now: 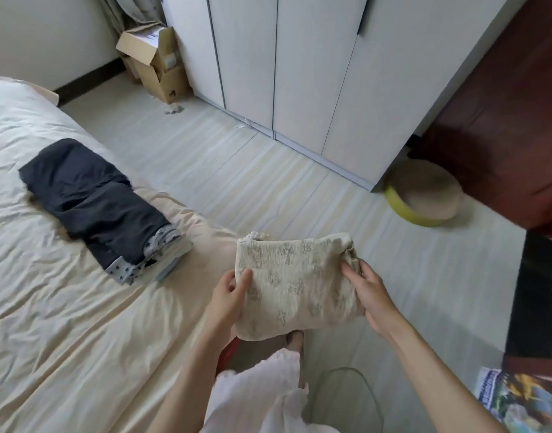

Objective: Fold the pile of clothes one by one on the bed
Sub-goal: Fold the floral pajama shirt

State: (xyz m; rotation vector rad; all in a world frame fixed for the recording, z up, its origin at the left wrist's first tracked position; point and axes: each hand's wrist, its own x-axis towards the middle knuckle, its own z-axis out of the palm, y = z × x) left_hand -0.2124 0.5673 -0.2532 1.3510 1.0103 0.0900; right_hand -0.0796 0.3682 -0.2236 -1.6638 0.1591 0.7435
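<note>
A folded beige garment (295, 282) with a faint cross pattern hangs in the air just past the bed's near corner. My left hand (229, 296) pinches its left edge, thumb on top. Its bunched right edge is gripped by my right hand (370, 295). On the cream bed sheet (65, 323) lies a stack of folded clothes: a dark grey garment (90, 195) on top, with a grey star-print piece (162, 242) and lighter pieces showing beneath it at the near end.
White wardrobe doors (299, 67) stand across the pale floor. Cardboard boxes (155, 60) sit in the far corner. A round yellow-rimmed tray (424, 198) lies by a dark wooden door (502, 114). A colourful printed item (518, 401) is at lower right.
</note>
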